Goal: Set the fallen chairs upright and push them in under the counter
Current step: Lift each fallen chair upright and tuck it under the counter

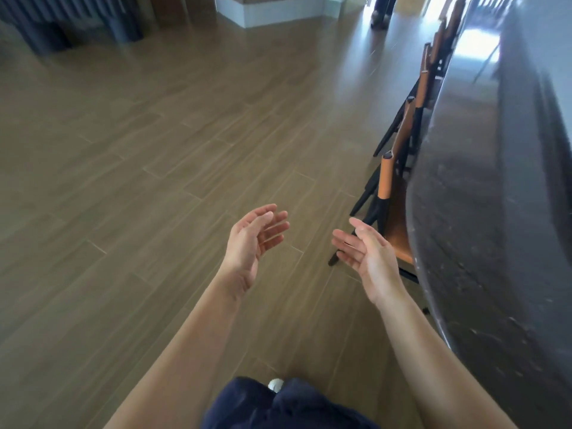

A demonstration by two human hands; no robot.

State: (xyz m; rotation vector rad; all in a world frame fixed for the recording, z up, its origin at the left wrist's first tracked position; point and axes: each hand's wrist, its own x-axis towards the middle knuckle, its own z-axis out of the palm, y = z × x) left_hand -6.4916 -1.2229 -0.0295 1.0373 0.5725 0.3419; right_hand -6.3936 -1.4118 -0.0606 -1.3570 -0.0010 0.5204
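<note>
Chairs [402, 144] upright in row under counter [495, 181], two empty hands, left hand [252, 243], right hand [368, 258]

Brown wood-look plank flooring [154, 156] covers the room, its long boards laid in staggered rows with thin pale seams. Toward the far right the floor turns glossy, and bright daylight glares on it from an opening at the top right. A white-painted wall base [266, 10] juts out at the top centre, with brown panelling above it. At the top left stands a dark ribbed, fluted furniture piece [62, 23], blurred and in shade.
</note>
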